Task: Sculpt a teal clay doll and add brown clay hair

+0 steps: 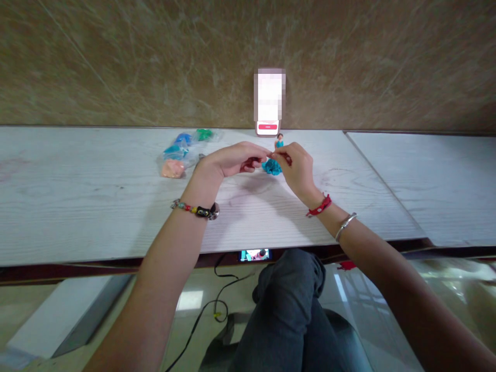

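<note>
My left hand [242,159] reaches in over the white tabletop, index finger stretched and the other fingers curled in. Its fingertips meet those of my right hand [297,164], which is closed in a pinch. Whatever sits between the fingertips is too small to make out. Right below them lies a crumpled teal clay lump [272,167]. Just behind my right hand stands a small figurine [279,140] with dark hair and a teal body, its lower part hidden by the hand.
A phone [267,127] with a lit screen leans against the brown marbled wall [155,62]. Left of my hands lie bags of peach clay [172,168], blue clay [183,138] and green clay [204,134]. Another lit phone [254,254] sits below the table's front edge, near a black cable [197,323].
</note>
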A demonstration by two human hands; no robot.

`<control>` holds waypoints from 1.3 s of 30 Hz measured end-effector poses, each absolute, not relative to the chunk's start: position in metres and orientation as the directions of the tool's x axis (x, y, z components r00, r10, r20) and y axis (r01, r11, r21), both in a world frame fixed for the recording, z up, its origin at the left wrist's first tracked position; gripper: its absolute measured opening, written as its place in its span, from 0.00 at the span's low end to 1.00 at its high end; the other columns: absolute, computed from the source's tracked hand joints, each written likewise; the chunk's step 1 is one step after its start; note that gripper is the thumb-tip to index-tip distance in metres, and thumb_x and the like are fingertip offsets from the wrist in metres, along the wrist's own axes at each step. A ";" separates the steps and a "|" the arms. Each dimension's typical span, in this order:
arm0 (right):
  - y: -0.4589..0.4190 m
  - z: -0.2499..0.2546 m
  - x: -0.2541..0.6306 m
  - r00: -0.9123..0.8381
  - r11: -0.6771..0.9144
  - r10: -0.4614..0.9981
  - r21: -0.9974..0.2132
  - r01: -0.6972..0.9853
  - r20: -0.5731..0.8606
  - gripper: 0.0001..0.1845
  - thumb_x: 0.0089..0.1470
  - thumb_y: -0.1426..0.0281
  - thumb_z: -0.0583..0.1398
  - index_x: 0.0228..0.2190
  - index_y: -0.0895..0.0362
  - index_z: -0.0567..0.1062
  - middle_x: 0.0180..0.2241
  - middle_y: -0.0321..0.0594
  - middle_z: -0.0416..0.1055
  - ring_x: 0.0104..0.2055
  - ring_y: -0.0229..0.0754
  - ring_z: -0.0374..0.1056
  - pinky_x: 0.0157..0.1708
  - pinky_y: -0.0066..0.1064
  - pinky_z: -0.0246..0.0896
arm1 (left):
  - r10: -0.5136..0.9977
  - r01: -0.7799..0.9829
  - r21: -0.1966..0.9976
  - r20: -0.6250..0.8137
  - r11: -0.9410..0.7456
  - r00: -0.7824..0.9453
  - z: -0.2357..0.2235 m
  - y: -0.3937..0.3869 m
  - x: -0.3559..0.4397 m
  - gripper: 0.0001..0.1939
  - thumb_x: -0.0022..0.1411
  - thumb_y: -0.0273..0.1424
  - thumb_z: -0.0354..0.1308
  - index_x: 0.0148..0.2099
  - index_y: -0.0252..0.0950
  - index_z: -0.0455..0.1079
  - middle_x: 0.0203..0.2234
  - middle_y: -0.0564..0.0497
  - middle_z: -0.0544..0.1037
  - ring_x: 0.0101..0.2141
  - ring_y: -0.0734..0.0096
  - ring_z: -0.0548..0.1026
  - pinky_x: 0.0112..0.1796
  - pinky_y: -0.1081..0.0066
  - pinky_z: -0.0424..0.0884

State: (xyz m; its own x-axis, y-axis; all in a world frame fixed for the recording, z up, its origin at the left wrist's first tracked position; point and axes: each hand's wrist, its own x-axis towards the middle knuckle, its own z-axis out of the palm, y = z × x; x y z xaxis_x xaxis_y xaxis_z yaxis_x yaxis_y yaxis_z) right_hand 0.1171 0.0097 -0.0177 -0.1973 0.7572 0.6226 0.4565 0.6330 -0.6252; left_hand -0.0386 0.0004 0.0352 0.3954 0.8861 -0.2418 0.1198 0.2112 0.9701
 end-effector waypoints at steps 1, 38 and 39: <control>0.010 -0.017 0.117 -0.185 0.628 0.761 -0.632 0.454 0.622 0.06 0.52 0.73 0.54 0.25 0.55 0.68 0.27 0.37 0.60 0.32 0.37 0.59 0.33 0.32 0.55 | 0.886 0.119 0.970 -0.243 0.213 0.396 0.035 0.000 -0.038 0.04 0.50 0.21 0.54 0.28 0.29 0.70 0.16 0.53 0.60 0.17 0.84 0.55 0.17 0.79 0.47; 0.016 -0.039 0.197 -0.462 0.559 0.820 -0.647 0.519 0.339 0.05 0.40 0.73 0.60 0.25 0.55 0.76 0.23 0.35 0.73 0.26 0.38 0.68 0.28 0.29 0.59 | 0.883 0.325 0.923 -0.320 0.207 0.344 0.021 0.008 -0.034 0.05 0.48 0.22 0.55 0.25 0.32 0.71 0.15 0.54 0.60 0.16 0.82 0.55 0.17 0.76 0.45; 0.015 -0.038 0.197 -0.444 0.543 0.832 -0.654 0.527 0.333 0.05 0.40 0.73 0.61 0.25 0.56 0.75 0.22 0.35 0.73 0.26 0.38 0.68 0.27 0.28 0.59 | 0.882 0.338 0.920 -0.319 0.200 0.346 0.021 0.008 -0.034 0.04 0.48 0.23 0.55 0.25 0.32 0.71 0.15 0.54 0.60 0.16 0.82 0.55 0.17 0.76 0.45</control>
State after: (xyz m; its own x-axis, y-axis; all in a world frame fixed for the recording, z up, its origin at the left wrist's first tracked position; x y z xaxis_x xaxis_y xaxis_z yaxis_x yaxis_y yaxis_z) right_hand 0.1969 0.0150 -0.0380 -0.4436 0.8321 0.3328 0.5270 0.5426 -0.6541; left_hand -0.0340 0.0079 0.0205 0.3459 0.8825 -0.3188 0.3377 0.1999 0.9198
